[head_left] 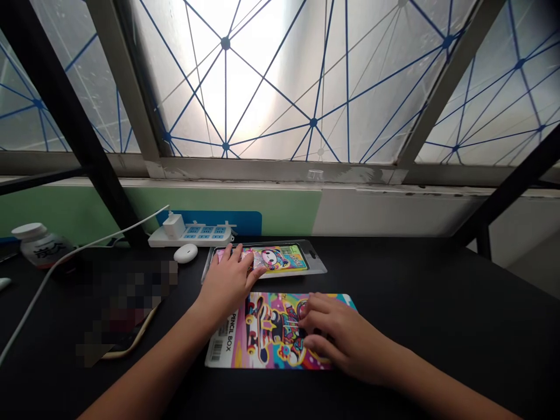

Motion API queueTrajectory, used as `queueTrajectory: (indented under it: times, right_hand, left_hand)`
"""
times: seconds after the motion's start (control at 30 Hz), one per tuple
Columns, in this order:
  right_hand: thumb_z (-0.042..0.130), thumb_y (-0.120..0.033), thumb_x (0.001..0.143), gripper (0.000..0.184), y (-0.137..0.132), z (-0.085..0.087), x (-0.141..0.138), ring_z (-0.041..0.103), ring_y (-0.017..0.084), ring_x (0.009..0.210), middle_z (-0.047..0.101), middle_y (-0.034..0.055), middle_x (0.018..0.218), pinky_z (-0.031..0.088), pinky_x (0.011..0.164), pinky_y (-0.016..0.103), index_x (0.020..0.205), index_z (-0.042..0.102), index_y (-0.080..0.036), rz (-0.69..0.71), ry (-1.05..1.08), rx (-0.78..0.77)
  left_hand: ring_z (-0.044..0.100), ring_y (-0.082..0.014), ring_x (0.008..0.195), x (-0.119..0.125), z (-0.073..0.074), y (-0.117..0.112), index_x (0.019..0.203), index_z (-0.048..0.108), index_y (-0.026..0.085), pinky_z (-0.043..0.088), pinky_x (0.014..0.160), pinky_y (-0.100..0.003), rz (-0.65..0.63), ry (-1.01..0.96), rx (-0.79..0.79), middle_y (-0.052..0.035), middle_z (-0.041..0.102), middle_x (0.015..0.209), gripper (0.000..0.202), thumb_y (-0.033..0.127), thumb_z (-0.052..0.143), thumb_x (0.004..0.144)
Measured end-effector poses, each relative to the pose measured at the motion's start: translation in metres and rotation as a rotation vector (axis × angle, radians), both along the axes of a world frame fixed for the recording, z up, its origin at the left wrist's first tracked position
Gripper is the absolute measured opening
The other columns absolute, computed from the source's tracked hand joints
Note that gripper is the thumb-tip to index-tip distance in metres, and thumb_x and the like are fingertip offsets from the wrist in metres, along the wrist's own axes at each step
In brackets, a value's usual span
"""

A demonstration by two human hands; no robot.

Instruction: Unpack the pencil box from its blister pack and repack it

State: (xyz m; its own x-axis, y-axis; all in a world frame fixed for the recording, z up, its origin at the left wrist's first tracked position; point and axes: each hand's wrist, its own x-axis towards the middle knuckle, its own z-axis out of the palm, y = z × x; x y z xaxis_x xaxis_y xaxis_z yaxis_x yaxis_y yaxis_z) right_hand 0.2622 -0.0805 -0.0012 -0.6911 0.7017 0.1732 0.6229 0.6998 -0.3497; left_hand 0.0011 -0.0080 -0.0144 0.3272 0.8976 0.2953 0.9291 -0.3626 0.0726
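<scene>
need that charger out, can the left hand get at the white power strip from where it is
Probably yes: the left hand rests on the packaged pencil box, and the power strip lies just beyond, uncovered, with only a small white oval device beside the path.

The bench (437, 326) is a black, matt, smooth top that barely catches the light. The pencil box card (266, 332) lying on it looks like glossy printed paperboard in loud colours. Behind it, the blister pack (312, 263) is clear, shiny plastic with a soft glare along its rim. The power strip (196, 233) and the oval white case (185, 252) are smooth white plastic; the bottle (41, 245) looks like plastic too, with a paper-like label. The window panes (271, 76) are frosted and dull.
</scene>
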Motion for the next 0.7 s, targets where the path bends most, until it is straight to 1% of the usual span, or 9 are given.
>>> queueTrajectory:
  times: [0.07,0.13,0.2,0.3,0.37,0.47,0.57,0.63,0.7]
  right_hand:
    - [0.048,-0.039,0.100,0.027,0.007,-0.006,0.003,0.061,0.023,0.090,0.066,0.0088,0.098,0.052,0.080,0.037,0.102,0.068,-0.020,-0.084,0.022,0.049]
    - [0.052,-0.040,0.099,0.027,0.014,-0.012,0.005,0.060,0.024,0.096,0.064,0.0100,0.107,0.051,0.083,0.039,0.112,0.064,-0.021,-0.183,0.022,0.099]
    - [0.055,-0.041,0.097,0.028,0.019,-0.015,0.005,0.058,0.026,0.099,0.063,0.0104,0.110,0.050,0.084,0.041,0.116,0.061,-0.020,-0.271,0.002,0.130]
    - [0.057,-0.040,0.096,0.021,0.020,-0.017,0.002,0.057,0.025,0.090,0.062,0.0088,0.100,0.050,0.077,0.040,0.098,0.061,-0.020,-0.350,-0.046,0.153]
    - [0.058,-0.039,0.095,0.020,0.018,-0.017,0.000,0.057,0.024,0.084,0.061,0.0073,0.093,0.048,0.073,0.038,0.086,0.056,-0.021,-0.371,-0.056,0.166]
    - [0.055,-0.041,0.095,0.023,0.014,-0.016,0.001,0.057,0.021,0.074,0.061,0.0044,0.082,0.045,0.065,0.033,0.082,0.051,-0.022,-0.403,-0.006,0.133]
    - [0.053,-0.050,0.095,0.030,0.017,-0.011,0.011,0.056,0.018,0.061,0.059,-0.0004,0.068,0.040,0.057,0.029,0.082,0.047,-0.023,-0.454,0.075,0.056]
    - [0.053,-0.058,0.092,0.036,0.025,-0.007,0.026,0.053,0.016,0.055,0.057,-0.0026,0.061,0.036,0.054,0.028,0.080,0.047,-0.024,-0.505,0.098,0.043]
    - [0.054,-0.064,0.088,0.042,0.038,-0.003,0.048,0.051,0.016,0.053,0.056,-0.0028,0.058,0.034,0.052,0.028,0.076,0.050,-0.024,-0.564,0.083,0.016]
  left_hand:
    - [0.037,-0.0397,0.142,-0.001,-0.002,0.001,0.134,0.058,0.020,0.032,0.108,-0.063,0.005,-0.019,-0.017,-0.0166,0.047,0.152,0.055,0.056,0.030,0.102]
    - [0.034,-0.0398,0.144,-0.002,-0.005,0.002,0.142,0.051,0.022,0.029,0.110,-0.064,0.004,-0.041,-0.026,-0.0153,0.044,0.154,0.057,0.057,0.032,0.102]
    - [0.031,-0.0405,0.145,-0.003,-0.008,0.004,0.149,0.044,0.026,0.027,0.110,-0.065,0.000,-0.051,-0.027,-0.0134,0.042,0.156,0.058,0.057,0.033,0.101]
    - [0.029,-0.0412,0.146,-0.006,-0.011,0.007,0.150,0.043,0.030,0.027,0.109,-0.066,-0.013,-0.037,-0.037,-0.0116,0.040,0.157,0.056,0.056,0.031,0.102]
    - [0.030,-0.0407,0.146,-0.007,-0.010,0.008,0.148,0.045,0.031,0.027,0.110,-0.065,-0.018,-0.034,-0.053,-0.0110,0.041,0.157,0.055,0.056,0.030,0.102]
    - [0.031,-0.0393,0.146,-0.010,-0.004,0.009,0.146,0.049,0.031,0.028,0.110,-0.064,-0.020,-0.061,-0.088,-0.0102,0.043,0.156,0.053,0.053,0.028,0.103]
    - [0.029,-0.0356,0.147,-0.014,0.003,0.009,0.135,0.059,0.029,0.026,0.111,-0.064,-0.012,-0.132,-0.149,-0.0100,0.043,0.156,0.053,0.051,0.024,0.104]
    - [0.027,-0.0324,0.149,-0.016,0.008,0.008,0.119,0.067,0.027,0.026,0.112,-0.063,-0.025,-0.183,-0.192,-0.0097,0.041,0.157,0.053,0.051,0.023,0.104]
    - [0.025,-0.0304,0.150,-0.015,0.012,0.006,0.100,0.068,0.025,0.026,0.113,-0.063,-0.061,-0.208,-0.219,-0.0099,0.041,0.157,0.051,0.052,0.025,0.103]
